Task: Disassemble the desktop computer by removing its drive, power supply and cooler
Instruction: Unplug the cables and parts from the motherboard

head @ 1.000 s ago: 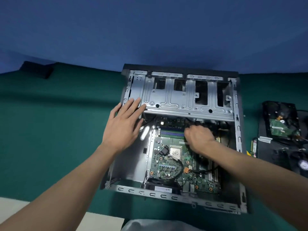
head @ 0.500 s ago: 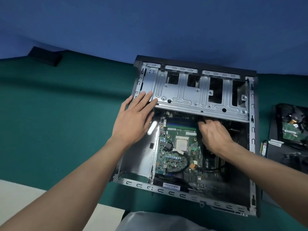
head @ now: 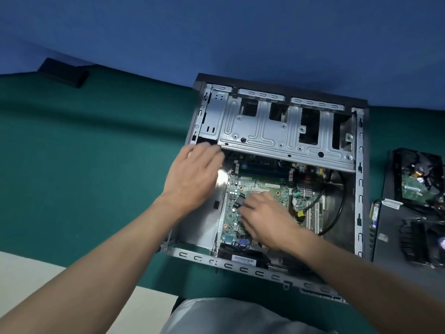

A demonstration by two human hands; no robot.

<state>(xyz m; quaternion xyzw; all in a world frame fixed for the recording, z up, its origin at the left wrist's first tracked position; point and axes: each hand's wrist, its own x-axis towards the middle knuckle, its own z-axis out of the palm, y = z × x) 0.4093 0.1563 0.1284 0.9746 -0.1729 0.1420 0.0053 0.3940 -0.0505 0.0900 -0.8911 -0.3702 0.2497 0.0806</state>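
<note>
On the green surface [head: 96, 153]: the opened computer case [head: 358, 189] lay flat, its motherboard [head: 262, 184] exposed below the metal drive cage [head: 277, 131].
Left hand [head: 192, 174]: blurred, fingers loose and fairly straight, at the case's left side just under the cage's lower edge, holding nothing I could see.
Right hand [head: 265, 218]: down on the motherboard, fingers curled at a black plug [head: 239, 201]; touching or pinching, I couldn't tell.
Drive [head: 419, 182]: out of the case, lying on a dark panel [head: 385, 237] to the right.
Cooler [head: 419, 244]: beside the drive, nearer the person, also on the panel.
</note>
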